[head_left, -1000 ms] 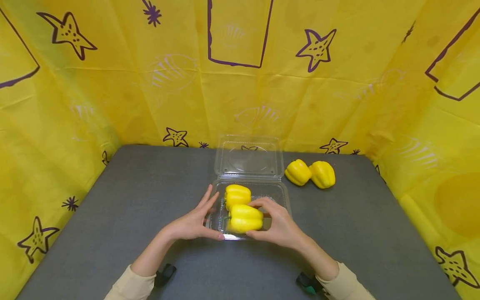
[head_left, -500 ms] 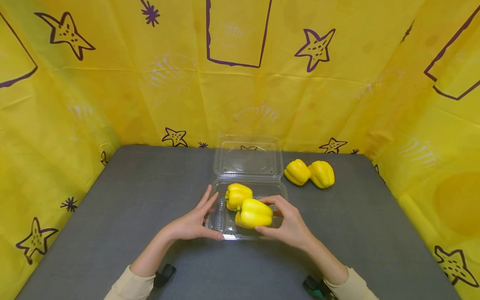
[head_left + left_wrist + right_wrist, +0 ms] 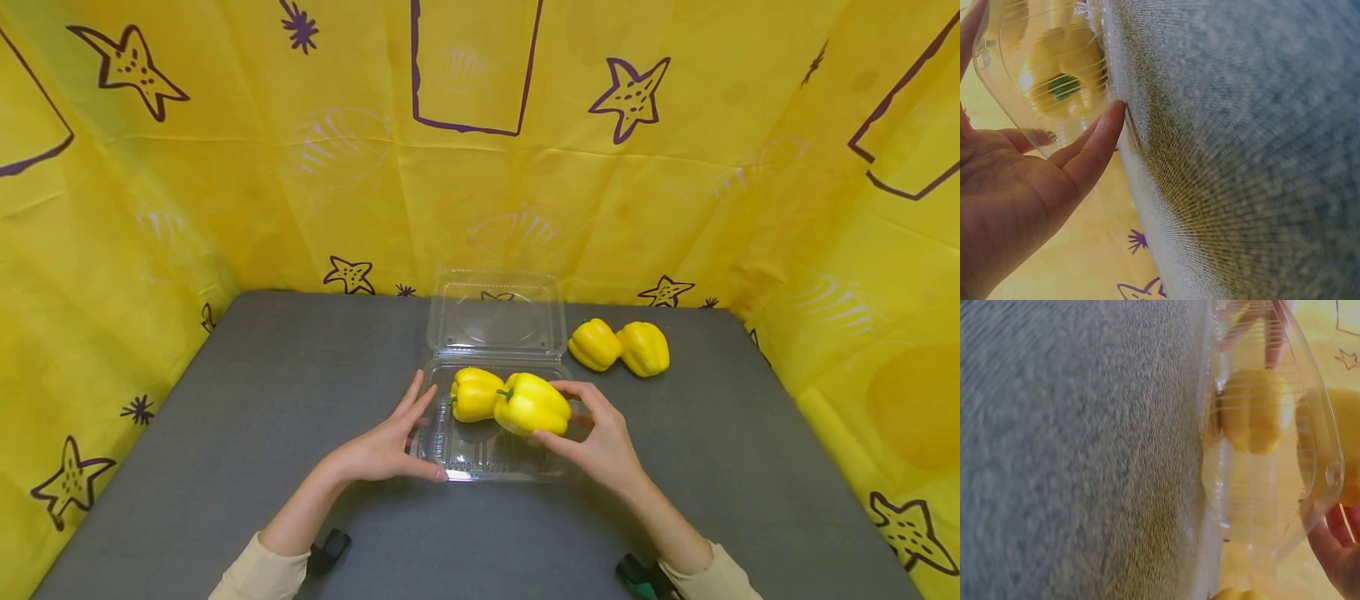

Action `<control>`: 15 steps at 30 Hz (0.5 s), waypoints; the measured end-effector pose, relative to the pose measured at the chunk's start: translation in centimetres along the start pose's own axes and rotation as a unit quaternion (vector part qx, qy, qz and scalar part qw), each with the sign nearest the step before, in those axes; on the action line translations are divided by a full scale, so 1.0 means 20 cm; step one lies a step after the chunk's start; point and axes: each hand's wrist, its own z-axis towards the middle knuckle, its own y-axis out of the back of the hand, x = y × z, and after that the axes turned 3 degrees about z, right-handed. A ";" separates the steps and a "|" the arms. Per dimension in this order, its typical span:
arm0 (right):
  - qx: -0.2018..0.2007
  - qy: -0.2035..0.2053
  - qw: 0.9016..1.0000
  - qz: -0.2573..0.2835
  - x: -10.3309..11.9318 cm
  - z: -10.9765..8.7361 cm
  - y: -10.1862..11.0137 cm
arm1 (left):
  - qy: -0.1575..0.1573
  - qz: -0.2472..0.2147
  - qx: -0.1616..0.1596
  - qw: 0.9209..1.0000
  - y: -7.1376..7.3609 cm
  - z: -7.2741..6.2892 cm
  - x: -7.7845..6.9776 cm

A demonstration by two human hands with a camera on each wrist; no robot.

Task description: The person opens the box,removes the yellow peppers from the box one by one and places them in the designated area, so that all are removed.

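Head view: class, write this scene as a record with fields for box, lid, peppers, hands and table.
box: clear, on the table
lid: clear, open, beyond the box's far edge
inside pepper: in the box, toward its far left
held pepper: raised above the box
loose peppers: on the table, right of the lid
right hand: grips held pepper
left hand: fingers spread at the box's left end
table: dark grey
total: four yellow peppers

Looked brightly, evenly lit in the head view, with soft shadows on the table (image 3: 337, 358) and glare on the clear container (image 3: 467, 476). Appeared hazier in the 2 wrist views, blurred and streaky across the table.
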 end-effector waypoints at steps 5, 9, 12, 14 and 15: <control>-0.021 -0.019 1.000 -0.008 0.00 0.00 0.03 | 0.000 0.000 -0.001 1.000 0.00 0.00 0.00; -0.037 -0.038 0.999 -0.009 0.00 0.00 0.06 | 0.002 0.003 -0.002 1.000 0.00 0.00 0.00; -0.050 -0.048 0.998 -0.010 0.00 0.00 0.08 | 0.004 0.004 -0.001 1.000 0.00 0.00 0.00; -0.060 -0.054 0.997 -0.009 0.00 0.00 0.10 | 0.005 0.004 -0.001 1.000 0.00 0.00 0.00; -0.066 -0.057 0.996 -0.009 0.00 0.01 0.10 | 0.004 0.003 0.000 1.000 0.00 0.00 0.00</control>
